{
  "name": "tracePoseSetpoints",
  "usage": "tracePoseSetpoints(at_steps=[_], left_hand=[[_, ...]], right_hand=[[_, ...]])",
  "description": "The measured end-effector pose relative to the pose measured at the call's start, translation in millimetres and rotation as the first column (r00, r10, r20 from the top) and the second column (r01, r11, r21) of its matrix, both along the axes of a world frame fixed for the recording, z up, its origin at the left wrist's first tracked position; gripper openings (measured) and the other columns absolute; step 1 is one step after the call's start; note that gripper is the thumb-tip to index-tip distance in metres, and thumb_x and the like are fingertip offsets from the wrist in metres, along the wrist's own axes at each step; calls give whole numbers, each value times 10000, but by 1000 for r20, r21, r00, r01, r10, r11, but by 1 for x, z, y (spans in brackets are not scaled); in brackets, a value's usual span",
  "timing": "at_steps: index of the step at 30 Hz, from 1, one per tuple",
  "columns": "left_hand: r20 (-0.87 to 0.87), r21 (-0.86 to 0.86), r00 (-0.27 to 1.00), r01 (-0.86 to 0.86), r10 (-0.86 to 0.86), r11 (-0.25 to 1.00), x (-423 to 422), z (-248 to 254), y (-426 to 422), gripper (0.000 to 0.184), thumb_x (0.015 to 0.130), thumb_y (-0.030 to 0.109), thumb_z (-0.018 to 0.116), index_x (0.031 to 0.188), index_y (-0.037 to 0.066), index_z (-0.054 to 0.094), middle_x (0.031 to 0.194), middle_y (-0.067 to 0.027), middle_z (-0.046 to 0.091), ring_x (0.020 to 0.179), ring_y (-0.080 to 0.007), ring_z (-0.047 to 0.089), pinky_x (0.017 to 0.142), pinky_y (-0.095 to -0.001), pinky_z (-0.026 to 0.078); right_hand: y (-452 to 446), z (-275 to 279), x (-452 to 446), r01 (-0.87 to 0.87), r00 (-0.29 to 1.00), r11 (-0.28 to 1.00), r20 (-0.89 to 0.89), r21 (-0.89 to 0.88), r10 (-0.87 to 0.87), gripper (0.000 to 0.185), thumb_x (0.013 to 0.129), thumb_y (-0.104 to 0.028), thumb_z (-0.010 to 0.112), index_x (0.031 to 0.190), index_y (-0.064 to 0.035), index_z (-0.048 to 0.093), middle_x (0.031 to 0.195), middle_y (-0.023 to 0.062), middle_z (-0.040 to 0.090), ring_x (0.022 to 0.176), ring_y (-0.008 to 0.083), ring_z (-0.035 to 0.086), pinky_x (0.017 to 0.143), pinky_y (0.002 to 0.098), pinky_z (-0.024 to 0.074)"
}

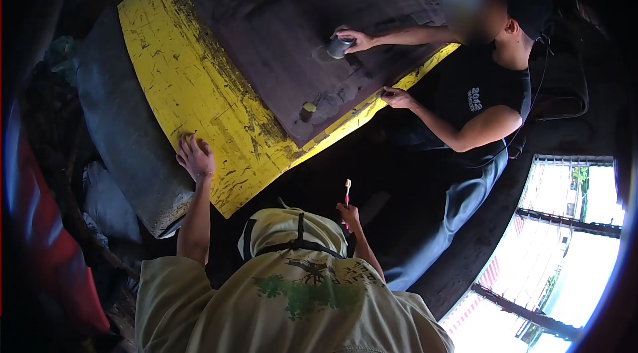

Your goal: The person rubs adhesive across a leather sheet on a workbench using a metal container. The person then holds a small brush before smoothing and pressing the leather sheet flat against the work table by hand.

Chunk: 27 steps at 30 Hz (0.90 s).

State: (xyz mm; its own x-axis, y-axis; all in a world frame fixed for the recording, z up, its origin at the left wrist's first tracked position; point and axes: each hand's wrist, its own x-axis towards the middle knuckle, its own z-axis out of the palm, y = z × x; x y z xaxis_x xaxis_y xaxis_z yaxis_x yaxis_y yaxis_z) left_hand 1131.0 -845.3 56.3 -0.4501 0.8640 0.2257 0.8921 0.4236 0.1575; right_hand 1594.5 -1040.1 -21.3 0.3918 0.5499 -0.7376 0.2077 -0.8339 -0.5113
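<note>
My left hand (195,156) rests on the near left edge of a scuffed yellow panel (179,67), fingers spread over its surface. In my right hand (348,214) is a toothbrush (347,193) with a red and white handle, its bristle end pointing up, held below and apart from the panel. A dark brown sheet or coated area (266,41) covers much of the panel. Near its lower corner sits a small yellowish round thing (308,108) beside a smeared patch.
A co-worker (482,87) at the right presses a dark can-like object (339,46) onto the brown area, other hand on the panel's edge. A grey curved piece (126,120) lies under the panel's left side. Red material (56,240) is at far left; a barred window (551,240) at lower right.
</note>
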Motion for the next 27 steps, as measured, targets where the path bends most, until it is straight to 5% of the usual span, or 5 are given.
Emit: tracePoseSetpoints(at_steps=[12, 17, 20, 27], left_hand=[[17, -5, 1000, 23, -23, 1000, -2, 0, -1, 415, 873, 307, 475, 1252, 143, 426, 1392, -85, 316, 1305, -273, 255, 1012, -530, 237], [9, -23, 1000, 17, -16, 1000, 0, 2, 2, 420, 872, 307, 480, 1253, 141, 425, 1392, -87, 315, 1303, -274, 256, 1013, -532, 237], [-10, 0, 1000, 17, -17, 1000, -3, -2, 1, 426, 869, 309, 485, 1256, 144, 420, 1390, -87, 319, 1298, -275, 266, 1011, -528, 240], [-56, -11, 998, 8, -9, 1000, -4, -8, 2, 415, 876, 317, 471, 1255, 155, 426, 1384, -86, 335, 1292, -267, 283, 1000, -525, 253]], right_hand=[[-49, -3, -23, 156, 986, 987, 61, -40, -153, 327, 790, -393, 671, 815, -66, 661, 483, -16, 447, 372, 95, 444, 356, 261, 366], [-60, -17, -5, 25, 990, 995, 141, -92, -12, 399, 754, -500, 663, 778, -103, 696, 512, 27, 558, 429, 125, 552, 452, 291, 446], [-41, -5, 6, 31, 994, 989, 112, -142, -15, 370, 751, -452, 696, 790, -83, 701, 588, -15, 570, 528, 76, 509, 492, 271, 402], [7, -5, 29, 96, 994, 994, 46, 53, -98, 324, 793, -369, 653, 798, -45, 643, 503, 9, 488, 418, 119, 492, 398, 276, 385]])
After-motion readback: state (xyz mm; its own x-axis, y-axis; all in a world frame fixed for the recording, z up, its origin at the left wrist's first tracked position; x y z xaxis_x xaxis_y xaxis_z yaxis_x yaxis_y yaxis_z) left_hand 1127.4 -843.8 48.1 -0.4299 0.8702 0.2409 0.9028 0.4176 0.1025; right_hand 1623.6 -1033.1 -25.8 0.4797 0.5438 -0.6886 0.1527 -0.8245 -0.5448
